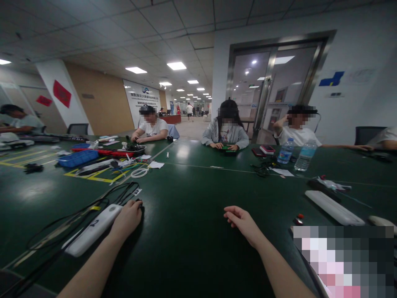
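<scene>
On the green table (186,198), my left hand (128,217) is closed around a small dark object (140,204) at its fingertips, which looks like a black plug or cable end. Beside that hand, on its left, lies a white power strip (93,229) marked "2". Black cables (107,203) loop behind the strip. My right hand (240,221) is over the table right of centre, fingers loosely curled and slightly apart, with nothing visible in it.
Farther left are a blue tray (78,158) and a coiled white cable (139,173). Two water bottles (305,156) stand at the back right. A long white bar (334,207) and a pixelated screen (341,265) lie at the right. Several people sit across the table.
</scene>
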`<state>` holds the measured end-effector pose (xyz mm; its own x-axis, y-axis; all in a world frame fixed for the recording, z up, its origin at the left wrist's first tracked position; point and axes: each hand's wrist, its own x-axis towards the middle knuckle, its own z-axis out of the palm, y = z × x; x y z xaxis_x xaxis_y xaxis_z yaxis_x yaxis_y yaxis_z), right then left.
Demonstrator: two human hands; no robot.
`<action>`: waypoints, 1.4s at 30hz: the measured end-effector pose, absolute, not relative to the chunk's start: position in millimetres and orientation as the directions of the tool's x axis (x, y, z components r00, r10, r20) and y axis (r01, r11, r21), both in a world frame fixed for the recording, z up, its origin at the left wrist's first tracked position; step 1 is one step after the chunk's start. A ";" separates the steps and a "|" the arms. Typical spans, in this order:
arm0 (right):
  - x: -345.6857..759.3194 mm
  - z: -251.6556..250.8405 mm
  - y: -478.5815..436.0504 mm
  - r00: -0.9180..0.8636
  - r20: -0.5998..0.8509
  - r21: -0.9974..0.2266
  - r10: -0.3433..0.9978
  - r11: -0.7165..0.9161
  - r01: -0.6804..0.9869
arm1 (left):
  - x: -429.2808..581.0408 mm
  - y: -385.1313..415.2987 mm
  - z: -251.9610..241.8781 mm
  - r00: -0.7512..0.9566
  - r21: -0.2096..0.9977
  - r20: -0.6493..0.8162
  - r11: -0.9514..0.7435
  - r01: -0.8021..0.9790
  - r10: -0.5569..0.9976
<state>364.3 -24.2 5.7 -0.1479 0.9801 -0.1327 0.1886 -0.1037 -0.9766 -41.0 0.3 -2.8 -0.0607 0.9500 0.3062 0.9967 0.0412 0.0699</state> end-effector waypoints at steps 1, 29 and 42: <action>364.4 5.7 -24.3 -0.150 -0.130 -0.977 0.980 -0.101 0.186 | -41.4 0.1 -2.6 -0.069 0.090 0.311 0.043 0.995 0.948; 362.8 4.4 -23.0 -0.144 -0.122 -0.979 0.982 -0.095 0.179 | -40.5 -2.0 -2.9 0.041 0.399 0.320 -0.174 0.900 0.946; 362.5 9.2 -24.0 -0.131 -0.168 -0.968 0.977 -0.138 0.209 | -46.0 4.3 -9.2 -0.008 0.473 0.341 -0.165 0.865 0.940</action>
<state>362.5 -24.0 9.2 -0.1307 0.9771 -0.1677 0.2087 -0.1383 -0.9682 -46.0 4.3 -9.2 -0.0077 0.9400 0.3411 0.8653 -0.1647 0.4734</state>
